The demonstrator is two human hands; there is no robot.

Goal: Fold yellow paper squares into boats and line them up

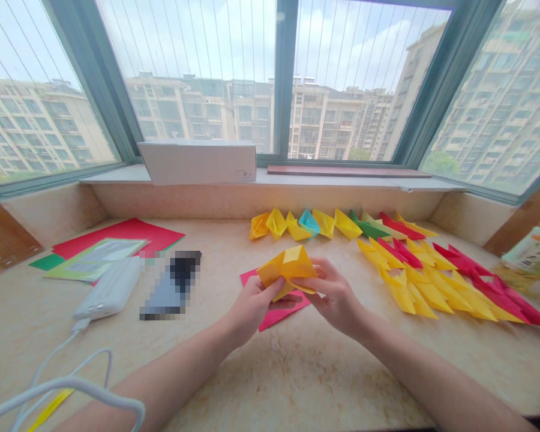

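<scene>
A partly folded piece of yellow origami paper (pixel 292 264) is held up between my two hands, above the middle of the marble-patterned counter. My left hand (pixel 257 297) pinches its lower left side, thumb in front. On the other side, my right hand (pixel 332 288) grips the right edge with thumb and fingers. Beneath them lies a red sheet of paper (pixel 270 321), partly hidden by the hands and the yellow paper. Behind the hands stands a row of folded paper boats (pixel 276 223), mostly yellow, with a blue boat (pixel 309 223) among them.
More yellow folded boats (pixel 405 291) and red ones (pixel 490 285) cover the right side. At left lie red sheets (pixel 121 235), a green packet (pixel 94 258), a white power bank (pixel 110 291) with a cable (pixel 72 384), and a blurred-out phone (pixel 171 288). A white box (pixel 202 163) stands on the sill.
</scene>
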